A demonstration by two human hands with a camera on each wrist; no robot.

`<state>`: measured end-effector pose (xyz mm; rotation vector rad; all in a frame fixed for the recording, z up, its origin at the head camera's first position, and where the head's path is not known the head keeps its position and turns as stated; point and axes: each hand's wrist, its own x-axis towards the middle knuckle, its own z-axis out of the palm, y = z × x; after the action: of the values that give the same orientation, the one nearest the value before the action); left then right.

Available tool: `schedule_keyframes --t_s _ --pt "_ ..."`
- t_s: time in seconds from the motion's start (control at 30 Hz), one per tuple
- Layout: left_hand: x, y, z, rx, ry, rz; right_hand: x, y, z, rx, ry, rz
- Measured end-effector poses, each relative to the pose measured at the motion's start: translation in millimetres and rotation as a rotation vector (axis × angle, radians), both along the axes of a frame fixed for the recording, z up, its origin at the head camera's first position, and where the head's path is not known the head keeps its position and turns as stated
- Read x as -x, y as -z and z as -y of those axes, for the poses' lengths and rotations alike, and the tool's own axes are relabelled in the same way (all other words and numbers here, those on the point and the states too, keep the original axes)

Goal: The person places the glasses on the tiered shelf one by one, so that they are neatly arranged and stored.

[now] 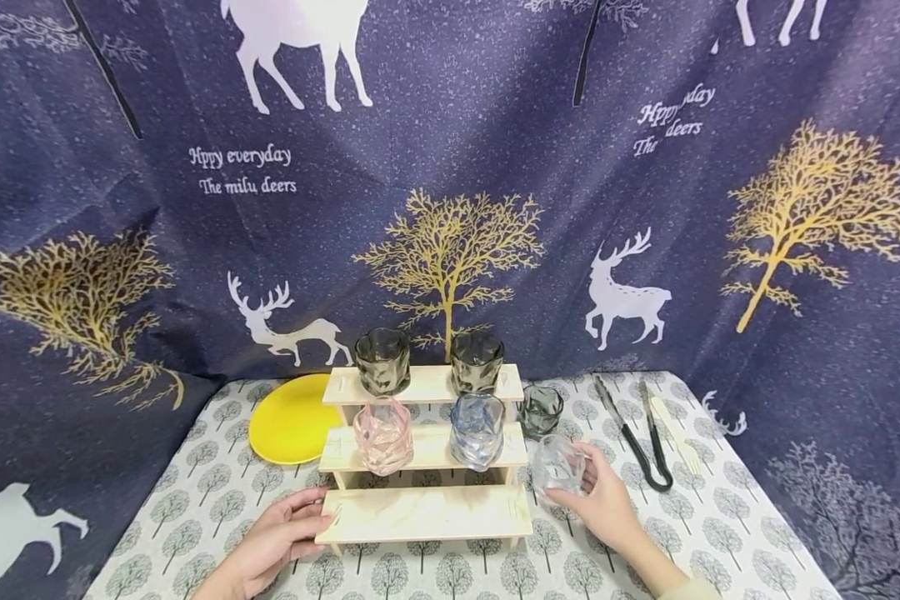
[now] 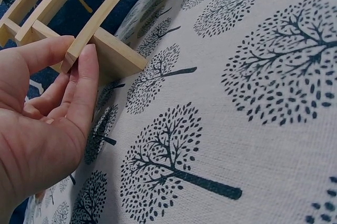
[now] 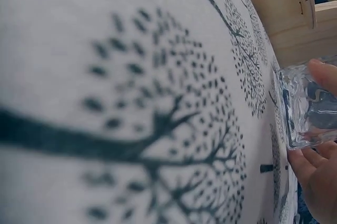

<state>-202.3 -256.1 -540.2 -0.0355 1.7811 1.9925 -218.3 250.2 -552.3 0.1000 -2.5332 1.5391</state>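
My left hand point(image 1: 281, 533) pinches the left end of the lowest shelf board of a wooden three-tier stand point(image 1: 427, 515); the left wrist view has thumb and forefinger on the board's end point(image 2: 79, 50). To the right of the stand, my right hand point(image 1: 600, 497) grips a clear glass point(image 1: 557, 467) around its side. In the right wrist view this glass point(image 3: 305, 108) is close over the cloth, near the stand's side. On the middle tier are a pink glass point(image 1: 384, 437) and a blue glass point(image 1: 477, 433). Two dark glasses point(image 1: 382, 362) occupy the top tier.
A dark green glass point(image 1: 542, 411) stands behind the clear one. Black-handled tongs point(image 1: 645, 442) and a pale fork point(image 1: 678, 433) lie at the right. The yellow plate point(image 1: 288, 421) lies left of the stand. A patterned cloth point(image 1: 210, 483) covers the table, and dark fabric hangs behind.
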Motion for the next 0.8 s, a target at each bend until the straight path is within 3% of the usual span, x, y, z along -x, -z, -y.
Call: schedule_keyframes --t_s 0.23,0.4,0.8 --pt "0.3 -0.3 0.0 -0.002 0.007 0.009 -15.8 -8.0 -8 -0.024 0.016 -0.041" --pt "0.7 -0.3 0.9 -0.009 0.011 0.008 -26.6 -21.9 -9 0.007 0.009 -0.039" --pt "-0.4 -1.0 -0.4 -0.010 0.009 0.006 -49.1 -52.6 -9 0.037 -0.074 -0.001"
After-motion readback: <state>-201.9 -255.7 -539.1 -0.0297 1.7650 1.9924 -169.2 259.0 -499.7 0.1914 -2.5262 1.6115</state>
